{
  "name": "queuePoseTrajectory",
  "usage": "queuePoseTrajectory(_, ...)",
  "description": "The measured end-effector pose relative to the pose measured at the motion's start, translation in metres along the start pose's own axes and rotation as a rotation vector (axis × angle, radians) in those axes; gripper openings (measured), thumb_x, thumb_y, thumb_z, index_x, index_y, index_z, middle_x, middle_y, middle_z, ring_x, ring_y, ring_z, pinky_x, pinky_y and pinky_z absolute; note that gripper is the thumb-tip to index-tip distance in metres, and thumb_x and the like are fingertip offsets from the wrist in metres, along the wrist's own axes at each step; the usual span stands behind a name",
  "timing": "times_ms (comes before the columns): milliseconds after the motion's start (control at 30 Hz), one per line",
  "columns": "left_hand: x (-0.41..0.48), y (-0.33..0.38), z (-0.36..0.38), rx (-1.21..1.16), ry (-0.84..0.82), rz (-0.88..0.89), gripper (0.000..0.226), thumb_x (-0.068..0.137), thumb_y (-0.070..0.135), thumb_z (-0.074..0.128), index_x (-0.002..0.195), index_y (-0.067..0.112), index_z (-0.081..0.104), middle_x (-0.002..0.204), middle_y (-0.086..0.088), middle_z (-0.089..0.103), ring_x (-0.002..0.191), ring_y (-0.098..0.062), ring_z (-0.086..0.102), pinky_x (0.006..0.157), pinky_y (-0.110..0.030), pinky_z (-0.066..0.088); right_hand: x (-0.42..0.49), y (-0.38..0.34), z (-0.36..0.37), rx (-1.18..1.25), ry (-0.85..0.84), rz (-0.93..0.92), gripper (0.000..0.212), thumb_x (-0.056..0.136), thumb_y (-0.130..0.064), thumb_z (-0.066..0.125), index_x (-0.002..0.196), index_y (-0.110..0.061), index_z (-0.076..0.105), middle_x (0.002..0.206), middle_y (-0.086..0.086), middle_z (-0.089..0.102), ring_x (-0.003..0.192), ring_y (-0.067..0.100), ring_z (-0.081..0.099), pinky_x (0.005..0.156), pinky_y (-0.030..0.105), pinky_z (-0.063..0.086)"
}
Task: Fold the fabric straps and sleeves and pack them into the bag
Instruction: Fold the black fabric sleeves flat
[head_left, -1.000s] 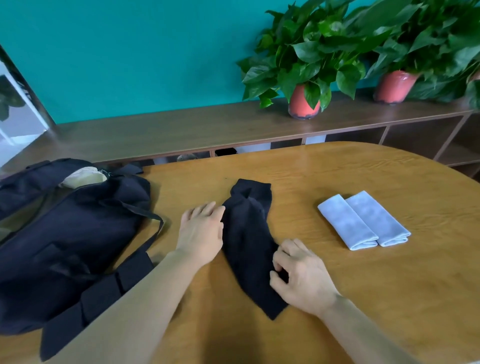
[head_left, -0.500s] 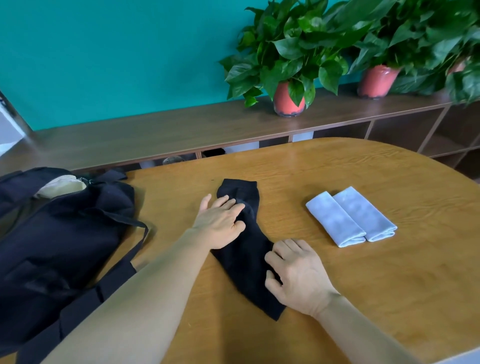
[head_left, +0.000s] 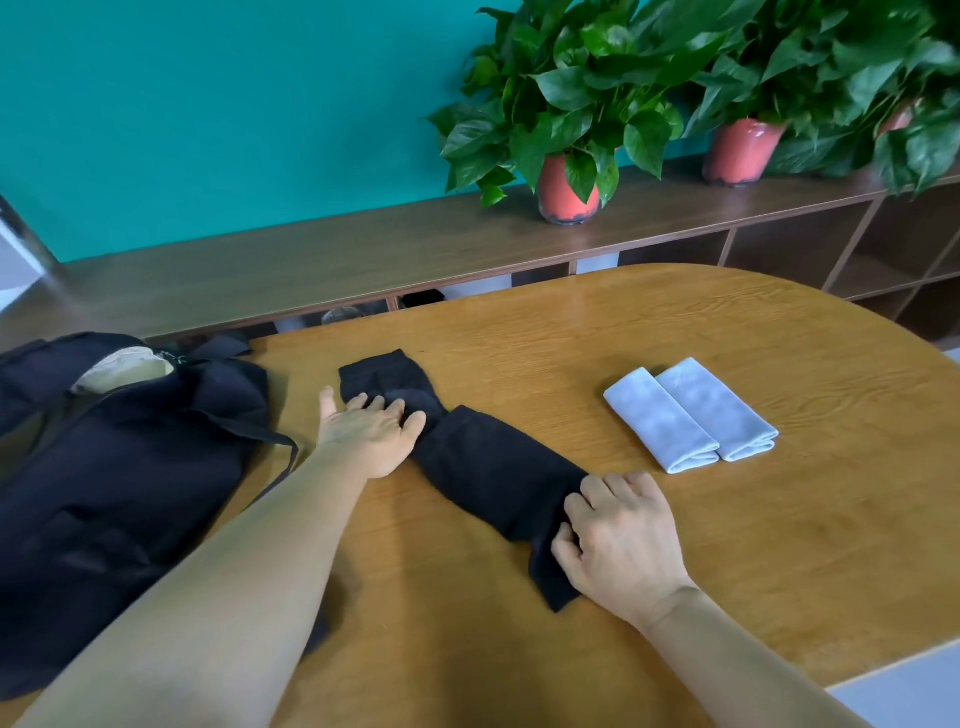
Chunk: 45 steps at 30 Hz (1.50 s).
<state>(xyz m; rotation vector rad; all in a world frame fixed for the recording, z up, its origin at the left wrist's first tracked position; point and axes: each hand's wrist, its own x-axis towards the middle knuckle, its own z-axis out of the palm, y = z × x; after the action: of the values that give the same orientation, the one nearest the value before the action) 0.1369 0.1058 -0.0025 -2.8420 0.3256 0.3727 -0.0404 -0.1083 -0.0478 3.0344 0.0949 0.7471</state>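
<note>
A long black fabric sleeve (head_left: 483, 467) lies diagonally across the middle of the wooden table (head_left: 779, 545). My left hand (head_left: 369, 431) rests flat with fingers spread on the sleeve's far end. My right hand (head_left: 621, 545) presses down on its near end, fingers curled at the fabric's edge. A dark navy bag (head_left: 114, 483) lies at the left with its top open, something beige (head_left: 124, 366) showing inside, and a strap trailing toward my left arm. Two folded light-blue pieces (head_left: 691, 415) sit side by side at the right.
Behind the table runs a low wooden shelf unit (head_left: 363, 260) against a teal wall, with potted green plants (head_left: 566, 192) on top. The table's rounded edge curves down the right side.
My left hand has slid up and over the sleeve's far end, flattening it. The sleeve lies longer and straighter. My right hand has stayed on the near end.
</note>
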Motion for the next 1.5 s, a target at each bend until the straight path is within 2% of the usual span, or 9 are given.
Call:
queuePoseTrajectory(233, -0.024, 0.002, 0.009, -0.043, 0.143, -0.047, 0.053, 0.101, 0.046, 0.015, 0.149, 0.025, 0.027, 0.156, -0.005, 0.025, 0.144, -0.023, 0.02, 0.113, -0.049, 0.007, 0.002, -0.014, -0.024, 0.039, 0.013, 0.071, 0.026, 0.071, -0.02, 0.051, 0.047, -0.016, 0.044, 0.046, -0.002, 0.039, 0.05, 0.019, 0.035, 0.053, 0.031, 0.029)
queuePoseTrajectory(400, -0.043, 0.029, 0.01, -0.07, 0.299, 0.046, 0.035, 0.101, 0.028, 0.028, 0.1, 0.025, 0.062, 0.092, 0.005, 0.059, 0.088, -0.018, 0.051, 0.091, -0.036, 0.028, 0.012, -0.024, -0.012, 0.035, -0.203, -0.086, 0.036, 0.087, -0.033, 0.036, 0.084, -0.02, 0.07, 0.083, -0.002, 0.067, 0.092, 0.024, 0.056, 0.085, 0.041, 0.042)
queuePoseTrajectory(533, -0.036, 0.02, 0.008, -0.072, 0.187, -0.036, 0.045, 0.103, 0.033, 0.024, 0.087, 0.024, 0.064, 0.072, 0.006, 0.063, 0.083, -0.016, 0.059, 0.11, -0.041, 0.017, 0.009, -0.023, -0.005, -0.06, -0.395, 0.097, 0.042, 0.094, -0.039, 0.038, 0.12, -0.018, 0.063, 0.121, 0.007, 0.063, 0.105, 0.029, 0.057, 0.083, 0.042, 0.045)
queuePoseTrajectory(700, -0.033, -0.002, 0.005, -0.063, 0.12, -0.034, 0.04, 0.104, 0.03, 0.019, 0.115, 0.015, 0.055, 0.084, 0.002, 0.064, 0.105, -0.019, 0.059, 0.115, -0.052, -0.011, 0.009, -0.033, -0.01, -0.088, -0.454, 0.199, 0.052, 0.1, -0.041, 0.024, 0.143, -0.013, 0.037, 0.144, 0.013, 0.04, 0.127, 0.029, 0.039, 0.091, 0.038, 0.041)
queuePoseTrajectory(1033, -0.079, 0.024, 0.003, -0.127, 0.315, 0.201, 0.042, 0.102, 0.021, 0.032, 0.144, 0.023, 0.036, 0.158, -0.003, 0.02, 0.146, -0.013, 0.017, 0.115, -0.05, -0.015, 0.005, -0.04, -0.027, 0.049, -0.212, 0.2, 0.007, 0.087, -0.019, 0.057, 0.083, -0.015, 0.061, 0.088, 0.001, 0.06, 0.087, 0.02, 0.051, 0.053, 0.026, 0.034)
queuePoseTrajectory(1133, -0.095, 0.04, 0.011, -0.086, 0.223, 0.342, 0.044, 0.104, 0.023, 0.027, 0.148, 0.022, 0.029, 0.159, 0.0, 0.017, 0.147, -0.011, 0.013, 0.116, -0.049, -0.015, -0.009, -0.026, -0.027, 0.045, -0.348, 0.037, 0.041, 0.097, -0.035, 0.035, 0.128, -0.015, 0.053, 0.136, 0.009, 0.05, 0.127, 0.026, 0.041, 0.092, 0.033, 0.042)
queuePoseTrajectory(1200, -0.099, 0.041, 0.019, -0.053, 0.142, 0.344, 0.044, 0.104, 0.025, 0.024, 0.147, 0.021, 0.032, 0.157, 0.001, 0.026, 0.146, -0.011, 0.015, 0.115, -0.05, -0.017, -0.021, -0.018, -0.031, 0.051, -0.534, -0.011, 0.074, 0.092, -0.056, -0.004, 0.151, -0.016, 0.016, 0.159, 0.009, 0.01, 0.146, 0.024, 0.005, 0.116, 0.04, 0.016)
queuePoseTrajectory(1333, -0.108, 0.035, 0.022, -0.025, 0.176, 0.292, 0.041, 0.104, 0.024, 0.025, 0.141, 0.02, 0.042, 0.147, 0.005, 0.043, 0.144, -0.01, 0.023, 0.114, -0.052, -0.017, -0.037, -0.015, -0.025, 0.046, -0.653, 0.024, 0.082, 0.079, -0.062, -0.019, 0.149, -0.019, -0.015, 0.157, 0.006, -0.02, 0.143, 0.02, -0.021, 0.118, 0.042, -0.007)
queuePoseTrajectory(1500, -0.121, 0.051, 0.013, -0.112, 0.236, 0.387, 0.046, 0.105, 0.025, 0.021, 0.15, 0.017, 0.026, 0.16, -0.002, 0.017, 0.147, -0.012, 0.007, 0.119, -0.043, -0.008, -0.035, -0.026, -0.032, 0.098, -0.683, -0.012, 0.074, 0.088, -0.061, -0.005, 0.15, -0.02, -0.012, 0.157, 0.004, -0.019, 0.143, 0.017, -0.021, 0.118, 0.042, -0.01)
